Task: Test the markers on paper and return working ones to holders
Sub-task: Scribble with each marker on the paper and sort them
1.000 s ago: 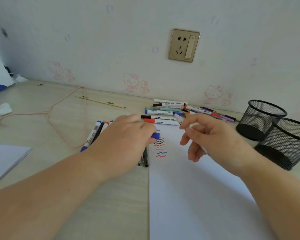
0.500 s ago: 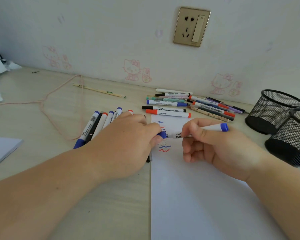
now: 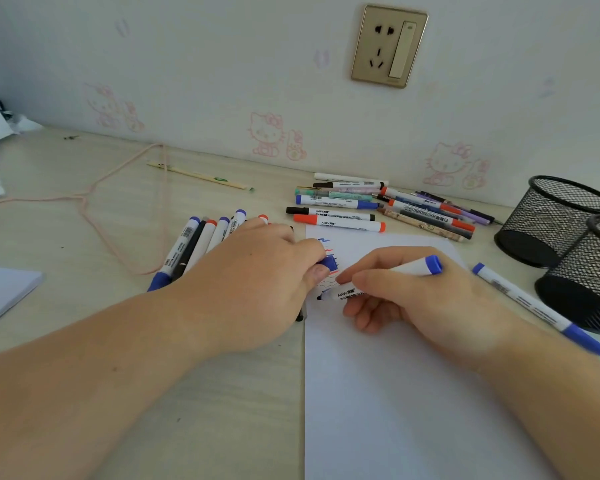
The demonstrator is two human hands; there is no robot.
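Paper (image 3: pixel 413 393) nearest, flat on table (image 3: pixel 222 410), blank low down, squiggles at its far left corner. Right hand (image 3: pixel 420 299) resting on paper, fingers closed round uncapped blue marker (image 3: pixel 395 275) in writing hold, tip down-left touching or almost touching paper just below squiggles, blue tail end sticking up-right past thumb. Left hand (image 3: pixel 253 282) just beside, at paper's left edge, thumb and finger pinched on blue cap (image 3: pixel 329 263), close to marker tip. Marker probably light, stiff, smooth plastic barrel; best gripped mid-barrel near tip as held now, cap small and likely easy to drop. Spare blue marker (image 3: pixel 541 308) capped, lying loose to right, near holders, apart from both hands. Row of markers (image 3: pixel 201 240) on table behind left hand, partly hidden by it. Farther back, untidy pile (image 3: pixel 378 206) of markers and pens close to wall. Two black mesh holders (image 3: pixel 568 233) far right, standing side by side, upright, look empty, well apart from held marker. Judgement: test stroke in hand, recap and sorting yet to do.
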